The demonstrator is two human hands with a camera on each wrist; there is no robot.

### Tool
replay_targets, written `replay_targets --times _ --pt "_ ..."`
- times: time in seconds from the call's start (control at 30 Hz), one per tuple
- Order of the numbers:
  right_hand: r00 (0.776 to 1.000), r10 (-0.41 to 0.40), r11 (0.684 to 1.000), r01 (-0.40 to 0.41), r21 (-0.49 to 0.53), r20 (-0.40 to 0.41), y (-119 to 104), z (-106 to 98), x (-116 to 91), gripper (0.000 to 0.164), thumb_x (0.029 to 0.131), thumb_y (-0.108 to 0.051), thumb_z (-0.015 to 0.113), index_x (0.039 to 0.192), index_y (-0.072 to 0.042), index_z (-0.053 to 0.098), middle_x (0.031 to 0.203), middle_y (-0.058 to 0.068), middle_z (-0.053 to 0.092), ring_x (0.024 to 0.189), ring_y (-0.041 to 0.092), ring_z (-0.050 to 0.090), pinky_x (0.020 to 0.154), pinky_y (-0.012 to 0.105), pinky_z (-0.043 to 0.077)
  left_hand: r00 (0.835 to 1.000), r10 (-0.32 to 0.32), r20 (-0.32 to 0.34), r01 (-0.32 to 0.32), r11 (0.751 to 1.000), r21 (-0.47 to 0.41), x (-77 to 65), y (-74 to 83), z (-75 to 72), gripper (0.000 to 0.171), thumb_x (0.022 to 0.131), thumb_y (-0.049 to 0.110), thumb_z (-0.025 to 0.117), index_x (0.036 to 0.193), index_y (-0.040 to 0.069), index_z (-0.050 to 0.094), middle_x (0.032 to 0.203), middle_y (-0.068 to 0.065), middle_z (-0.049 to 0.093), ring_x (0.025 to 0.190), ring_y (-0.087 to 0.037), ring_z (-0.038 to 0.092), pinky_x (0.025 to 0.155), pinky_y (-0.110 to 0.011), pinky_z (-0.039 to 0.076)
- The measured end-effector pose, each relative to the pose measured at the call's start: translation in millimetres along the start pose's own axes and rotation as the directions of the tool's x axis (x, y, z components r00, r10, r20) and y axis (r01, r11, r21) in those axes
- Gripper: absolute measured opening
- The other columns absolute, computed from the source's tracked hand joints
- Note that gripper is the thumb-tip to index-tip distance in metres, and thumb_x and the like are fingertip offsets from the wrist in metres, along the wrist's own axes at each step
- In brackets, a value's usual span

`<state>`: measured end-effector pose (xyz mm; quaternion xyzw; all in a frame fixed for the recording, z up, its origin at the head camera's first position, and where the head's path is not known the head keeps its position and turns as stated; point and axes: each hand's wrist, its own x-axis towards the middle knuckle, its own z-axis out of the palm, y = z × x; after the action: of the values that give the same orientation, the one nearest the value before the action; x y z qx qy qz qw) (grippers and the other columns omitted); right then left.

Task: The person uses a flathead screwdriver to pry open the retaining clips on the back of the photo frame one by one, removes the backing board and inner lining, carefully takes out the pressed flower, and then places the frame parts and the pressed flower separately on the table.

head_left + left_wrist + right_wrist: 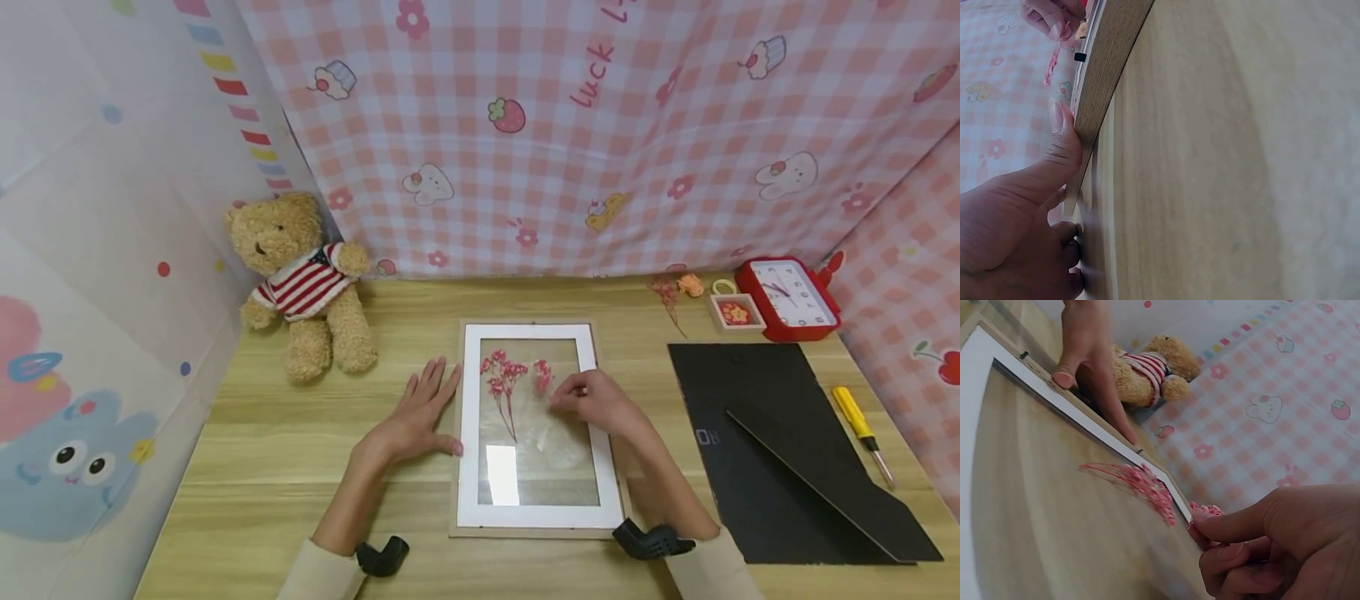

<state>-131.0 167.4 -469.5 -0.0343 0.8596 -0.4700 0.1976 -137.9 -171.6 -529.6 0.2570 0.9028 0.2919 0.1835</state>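
Note:
A picture frame (536, 517) with a white inner border and a clear pane lies flat on the table. On the upper left of the pane (551, 483) rests a pink dried flower sprig (507, 375) with thin stems. My right hand (603, 404) pinches a second, smaller pink dried flower sprig (543, 375) between thumb and forefinger, over the pane's upper right. In the right wrist view, its blossoms (1205, 509) show past the fingertips. My left hand (420, 417) rests on the table with fingers spread, its thumb touching the frame's wooden left edge (1107, 69).
A teddy bear (307, 283) sits at the back left. To the right lies a black backing board (757, 492) with a stand, beside a yellow screwdriver (855, 417). At the back right are a red clock (791, 292), a small box (737, 313) and another dried sprig (665, 296).

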Motion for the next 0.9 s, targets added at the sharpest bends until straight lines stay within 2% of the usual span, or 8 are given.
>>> replay_targets --times 0.17,0.3,0.4,0.67,0.77,0.9 --pt "0.999 0.040 0.997 -0.038 0.063 -0.031 3.4 -16.0 0.9 0.016 0.105 -0.008 0.071 0.104 0.007 0.076 0.094 0.009 0.069 0.082 0.016 0.055 0.067 0.027 0.047 1.000 -0.004 0.002 0.004 1.000 -0.001 -0.2 -0.4 -0.5 0.132 0.085 0.045 0.091 0.177 0.010 0.003 0.182 -0.021 -0.014 0.170 -0.040 -0.014 0.135 -0.059 -0.007" --pt "0.999 0.041 0.989 -0.035 0.145 -0.036 7.8 -31.0 0.9 0.021 0.107 -0.006 0.067 0.108 0.014 0.073 0.078 0.000 0.058 0.070 0.011 0.047 0.062 0.025 0.042 1.000 0.002 -0.002 -0.002 1.000 -0.015 -1.6 2.9 -2.0 0.132 0.085 0.044 0.091 0.177 0.010 0.003 0.182 -0.022 -0.014 0.169 -0.040 -0.014 0.135 -0.060 -0.007" --pt "0.999 0.037 0.985 -0.031 0.171 -0.032 11.5 -44.7 0.8 0.024 0.107 -0.008 0.068 0.111 0.015 0.072 0.070 -0.005 0.050 0.064 0.009 0.043 0.062 0.026 0.039 1.000 0.006 -0.007 -0.006 1.000 -0.029 -3.1 7.1 -3.9 0.131 0.085 0.042 0.091 0.177 0.008 0.005 0.182 -0.023 -0.013 0.169 -0.041 -0.013 0.135 -0.061 -0.007" --pt "0.998 0.062 0.984 -0.059 0.168 -0.012 25.1 -87.4 8.3 0.028 0.108 -0.015 0.068 0.116 0.012 0.072 0.066 -0.005 0.047 0.061 0.010 0.040 0.060 0.031 0.036 1.000 -0.007 0.003 0.007 0.999 -0.034 -2.3 8.4 -5.2 0.131 0.084 0.041 0.092 0.177 0.008 0.004 0.182 -0.023 -0.012 0.169 -0.041 -0.014 0.135 -0.060 -0.008" --pt "0.997 0.078 0.983 -0.073 0.171 -0.027 32.5 -102.4 12.0 0.029 0.108 -0.015 0.069 0.117 0.013 0.072 0.067 -0.005 0.048 0.061 0.009 0.041 0.061 0.031 0.037 1.000 -0.006 0.005 0.006 0.999 -0.033 -1.6 5.9 -3.9 0.131 0.084 0.042 0.091 0.177 0.008 0.004 0.182 -0.023 -0.013 0.169 -0.041 -0.014 0.135 -0.060 -0.008" --pt "0.995 0.088 0.989 -0.081 0.126 -0.047 44.0 -122.7 19.0 0.030 0.110 -0.012 0.064 0.120 0.016 0.071 0.069 -0.005 0.052 0.061 0.008 0.043 0.060 0.029 0.037 1.000 -0.003 0.000 0.003 1.000 -0.030 -2.2 4.3 -2.9 0.131 0.085 0.043 0.091 0.177 0.009 0.004 0.182 -0.022 -0.013 0.169 -0.041 -0.014 0.135 -0.060 -0.008"
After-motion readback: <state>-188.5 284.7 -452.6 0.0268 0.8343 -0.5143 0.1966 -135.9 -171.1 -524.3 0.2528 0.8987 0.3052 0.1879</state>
